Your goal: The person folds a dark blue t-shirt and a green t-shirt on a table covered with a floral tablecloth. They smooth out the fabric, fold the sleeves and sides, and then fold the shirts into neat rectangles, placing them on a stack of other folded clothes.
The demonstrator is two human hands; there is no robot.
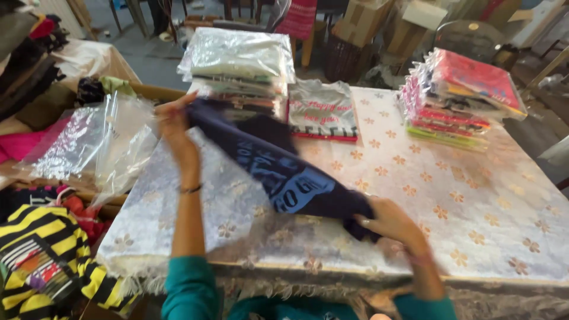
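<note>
— Holding a navy printed T-shirt (278, 172) stretched between both hands, the person is working at the near side of the table (474, 207). The left hand (175, 127) is pinching one end of the garment up near the wrapped stack (240, 68); the right hand (388, 222) is gripping the other end low, close to the near edge.

— How far along is the work looking?

— Partly done, in the inspector's judgement. Bagged shirts are sitting in two piles, that wrapped stack at the back and a red-topped pile (462, 98) at the far right. One grey shirt (323, 109) is lying flat, unbagged. The navy shirt is hanging in the air, neither folded nor bagged. Empty clear bags (98, 145) are lying at the left.

— And the room for moving?

— The patterned cloth is lying open across the middle and right. The left hand is working just beside the wrapped stack; the fringed near edge is running under the right hand.
</note>
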